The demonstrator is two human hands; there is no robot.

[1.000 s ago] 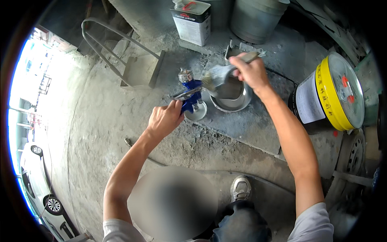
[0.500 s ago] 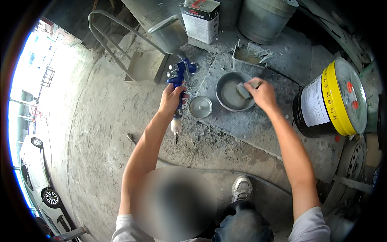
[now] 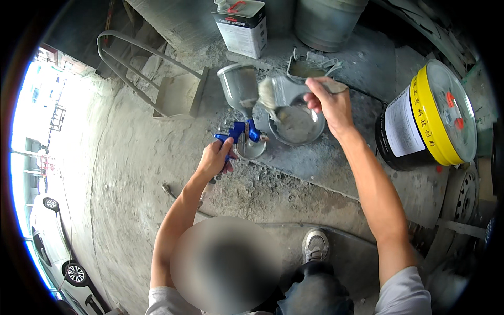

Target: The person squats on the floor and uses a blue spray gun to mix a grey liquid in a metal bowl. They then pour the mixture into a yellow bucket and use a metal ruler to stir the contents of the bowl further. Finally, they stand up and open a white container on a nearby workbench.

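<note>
My left hand (image 3: 214, 157) is closed round the grip of a blue spray gun (image 3: 240, 131), whose grey metal cup (image 3: 239, 86) stands on top. In my right hand (image 3: 333, 102) is a wide paintbrush (image 3: 283, 92), its pale bristles close beside the cup and over the left rim of a round grey pan (image 3: 302, 131). Greyish liquid lies in the pan. Below the gun rests a round metal lid (image 3: 251, 149), partly covered by the gun.
Behind the pan is a small tray (image 3: 310, 68) with brushes, near a rectangular metal can (image 3: 241, 31) and a grey drum (image 3: 328, 23). A yellow and black bucket (image 3: 430, 121) stands right. A metal-handled cart (image 3: 178, 94) is left; a hose (image 3: 325, 228) crosses the floor.
The paintbrush has come up out of the pan and moved left to the cup. My left hand has turned the spray gun more upright and brought it lower, over the lid.
</note>
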